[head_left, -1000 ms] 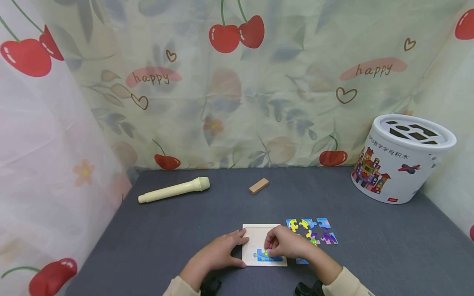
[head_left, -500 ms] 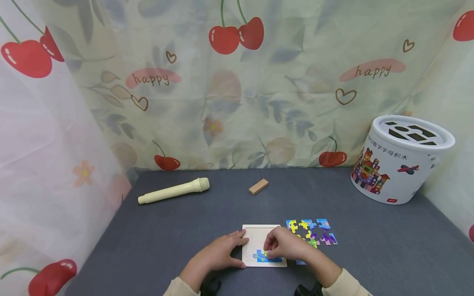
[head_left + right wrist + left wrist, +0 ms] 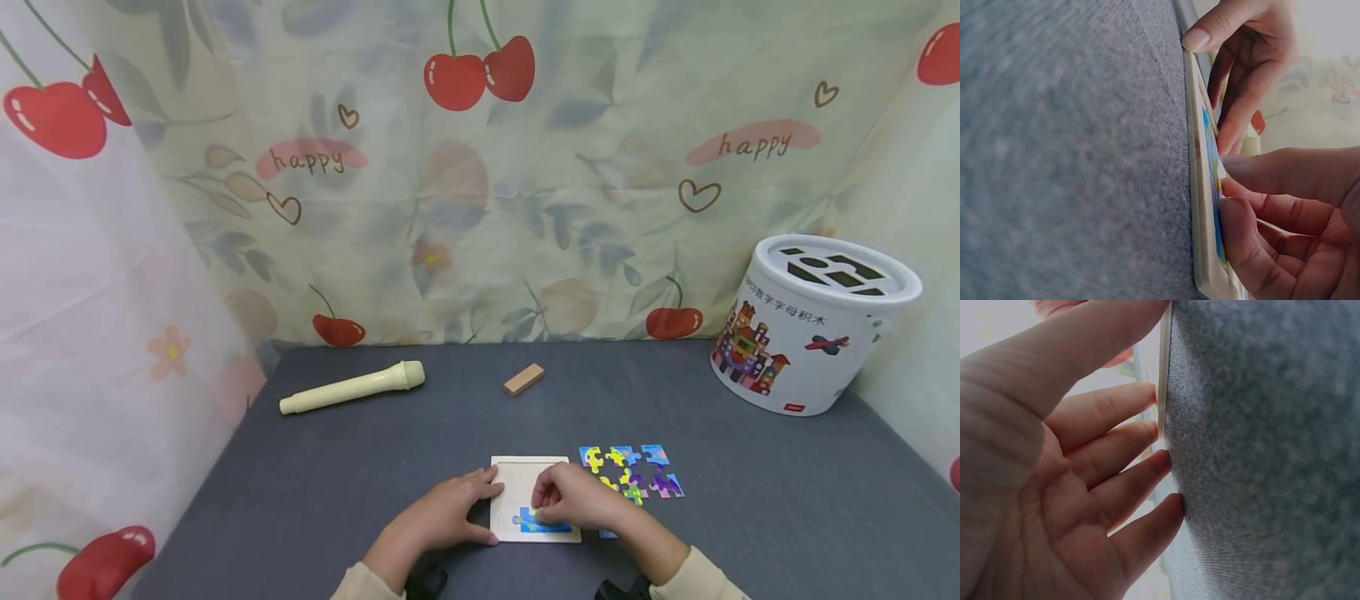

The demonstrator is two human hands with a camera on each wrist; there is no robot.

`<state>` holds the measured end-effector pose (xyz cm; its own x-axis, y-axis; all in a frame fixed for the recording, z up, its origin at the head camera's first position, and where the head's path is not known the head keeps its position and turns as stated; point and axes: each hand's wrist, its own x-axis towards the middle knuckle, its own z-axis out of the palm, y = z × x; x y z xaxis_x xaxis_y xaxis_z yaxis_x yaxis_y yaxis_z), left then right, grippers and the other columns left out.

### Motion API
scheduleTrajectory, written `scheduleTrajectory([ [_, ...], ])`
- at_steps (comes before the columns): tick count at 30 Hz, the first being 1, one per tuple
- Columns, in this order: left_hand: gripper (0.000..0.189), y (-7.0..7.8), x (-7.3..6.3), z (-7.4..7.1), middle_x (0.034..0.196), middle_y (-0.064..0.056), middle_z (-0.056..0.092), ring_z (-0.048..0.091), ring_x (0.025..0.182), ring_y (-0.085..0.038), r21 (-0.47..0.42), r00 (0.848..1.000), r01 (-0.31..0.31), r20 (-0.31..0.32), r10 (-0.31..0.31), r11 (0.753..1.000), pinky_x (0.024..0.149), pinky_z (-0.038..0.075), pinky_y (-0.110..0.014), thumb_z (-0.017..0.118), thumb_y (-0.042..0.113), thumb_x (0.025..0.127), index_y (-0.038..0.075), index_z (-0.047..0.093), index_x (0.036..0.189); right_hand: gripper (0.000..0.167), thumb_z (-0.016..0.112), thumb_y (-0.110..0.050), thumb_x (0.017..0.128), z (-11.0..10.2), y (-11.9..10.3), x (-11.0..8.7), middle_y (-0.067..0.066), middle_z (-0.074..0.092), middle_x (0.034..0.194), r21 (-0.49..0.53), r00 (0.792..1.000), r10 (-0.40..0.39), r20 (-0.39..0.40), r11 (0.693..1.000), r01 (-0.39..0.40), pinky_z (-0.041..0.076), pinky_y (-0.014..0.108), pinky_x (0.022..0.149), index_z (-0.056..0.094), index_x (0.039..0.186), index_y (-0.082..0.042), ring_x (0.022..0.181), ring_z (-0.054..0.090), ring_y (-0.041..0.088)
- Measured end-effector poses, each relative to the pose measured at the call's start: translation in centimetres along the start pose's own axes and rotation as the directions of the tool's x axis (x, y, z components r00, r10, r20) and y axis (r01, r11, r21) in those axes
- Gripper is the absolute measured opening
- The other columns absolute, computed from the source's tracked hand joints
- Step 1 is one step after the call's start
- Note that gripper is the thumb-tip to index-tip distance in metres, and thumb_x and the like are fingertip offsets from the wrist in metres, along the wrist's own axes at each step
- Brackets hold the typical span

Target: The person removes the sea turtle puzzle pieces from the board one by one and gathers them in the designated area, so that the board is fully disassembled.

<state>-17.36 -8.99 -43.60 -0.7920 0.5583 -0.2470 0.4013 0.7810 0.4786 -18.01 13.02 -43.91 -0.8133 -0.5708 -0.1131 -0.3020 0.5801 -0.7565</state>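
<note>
A shallow wooden puzzle tray lies flat on the table in the head view. Blue joined puzzle pieces fill part of its near side. My left hand touches the tray's left edge, thumb at the near corner and fingers fairly straight farther up. Over the tray, my right hand pinches a small puzzle piece against the blue ones; its fingers cover most of it, though yellow and purple show in the right wrist view. Several loose puzzle pieces lie right of the tray, some hidden behind the right hand.
A cream toy microphone lies at the back left, and a small wooden block at the back middle. The white block bucket stands at the back right. A printed curtain hangs behind the dark table.
My right hand has shifted very slightly left over the blue pieces, still pinching the small piece. The left hand stays on the tray's edge.
</note>
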Motion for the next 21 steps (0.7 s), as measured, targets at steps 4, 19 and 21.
scheduleTrajectory([
  [4, 0.064, -0.05, 0.03, 0.06, 0.148, -0.002, 0.039, 0.037, 0.137, -0.024, -0.001, 1.000, -0.001, -0.003, 0.001, 1.000, 0.107, 0.034, -0.045, 0.076, 0.036, 0.075, 0.018, 0.054, 0.132, 0.007, 0.069, -0.005, 0.079, 0.17, 0.03, 0.07, -0.003, 0.055, 0.065, -0.030, 1.000, -0.008, -0.012, 1.000, 0.007, 0.041, 0.019, 0.053, 0.063, 0.075, -0.005, 0.058, 0.047, 0.005],
  [19, 0.064, -0.20, -0.01, 0.27, 0.147, -0.004, 0.040, 0.037, 0.136, -0.024, 0.002, 0.999, -0.025, -0.023, 0.025, 1.000, 0.108, 0.034, -0.044, 0.076, 0.035, 0.075, 0.015, 0.054, 0.132, 0.009, 0.067, -0.007, 0.082, 0.37, -0.10, 0.12, -0.004, 0.051, 0.065, -0.047, 0.999, 0.025, -0.028, 0.999, -0.027, 0.038, 0.020, 0.052, 0.062, 0.075, -0.008, 0.058, 0.046, 0.006],
  [21, 0.064, -0.17, -0.03, 0.27, 0.147, -0.004, 0.040, 0.037, 0.136, -0.023, 0.005, 1.000, -0.023, -0.021, 0.023, 1.000, 0.108, 0.034, -0.043, 0.076, 0.035, 0.075, 0.016, 0.054, 0.132, 0.009, 0.067, -0.007, 0.083, 0.38, -0.08, 0.14, -0.004, 0.051, 0.065, -0.038, 0.999, 0.027, -0.028, 0.999, -0.028, 0.037, 0.020, 0.051, 0.062, 0.075, -0.008, 0.058, 0.046, 0.006],
])
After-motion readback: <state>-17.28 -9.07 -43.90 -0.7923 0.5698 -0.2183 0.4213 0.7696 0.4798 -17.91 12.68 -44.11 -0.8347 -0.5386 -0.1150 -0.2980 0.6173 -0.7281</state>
